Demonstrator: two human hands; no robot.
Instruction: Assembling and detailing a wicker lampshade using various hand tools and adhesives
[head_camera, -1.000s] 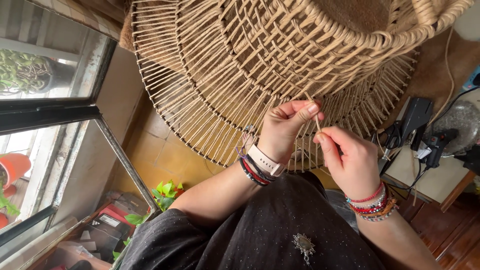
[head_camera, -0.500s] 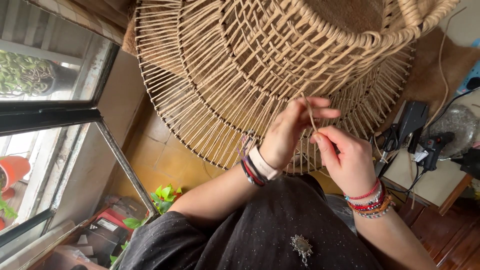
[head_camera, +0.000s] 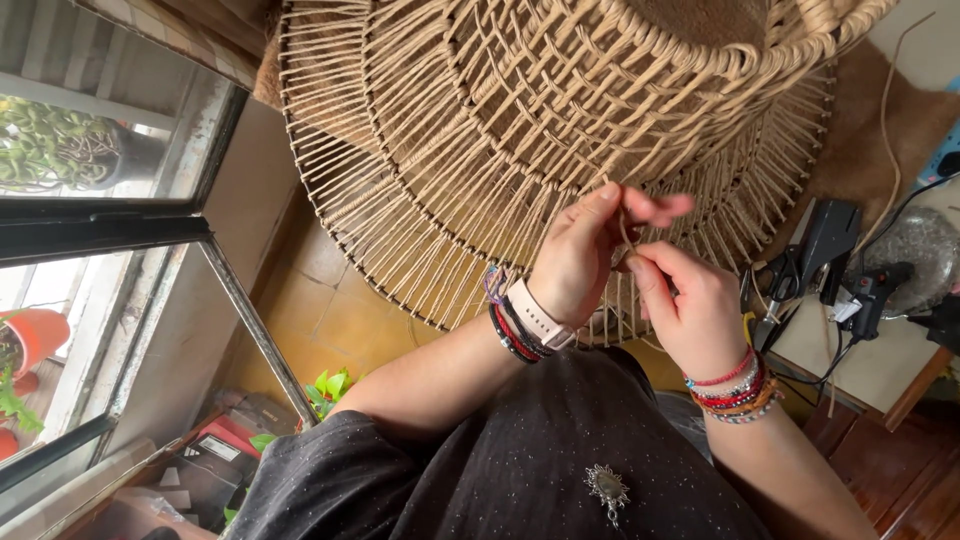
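A large round woven piece of tan cord on a wire frame (head_camera: 520, 150) fills the upper middle of the view. My left hand (head_camera: 585, 250), with a pale watch and dark bracelets at the wrist, pinches a thin tan cord (head_camera: 625, 225) at the frame's lower rim. My right hand (head_camera: 685, 300), wearing red and beaded bracelets, is closed on the same cord just below and to the right, close against the left hand. Both hands sit in front of the radial strands near the rim.
Black scissors (head_camera: 785, 285) and a black glue gun (head_camera: 870, 295) lie on a small pale table (head_camera: 880, 365) at the right. A window frame (head_camera: 120, 235) with potted plants outside is at the left. Green leaves (head_camera: 330, 385) and boxes lie on the yellow floor below.
Both hands stay together on the cord at the rim. My left fingers have shifted from a pinch near the right hand to a higher grip, drawing the cord up slightly.
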